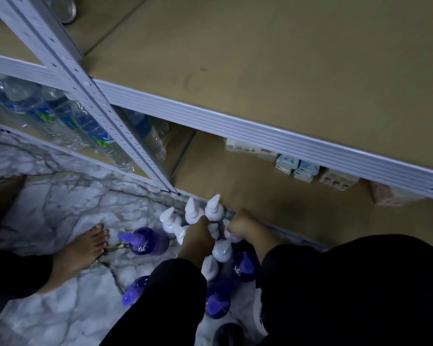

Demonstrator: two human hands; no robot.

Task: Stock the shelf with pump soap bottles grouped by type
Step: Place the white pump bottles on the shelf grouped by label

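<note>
While both hands grasp upright white bottles (214,208), left hand (198,237) and right hand (243,224) sit just near of the low shelf (260,196).

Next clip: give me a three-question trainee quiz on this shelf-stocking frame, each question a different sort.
1. True or false: the purple bottles already stand on the lower shelf.
2. Which bottles are both hands reaching into? A) white bottles B) water bottles C) small cartons
3. Fill in: the soap bottles stand on the marble ____.

Key: 1 false; 2 A, left hand and right hand; 3 floor.
</note>
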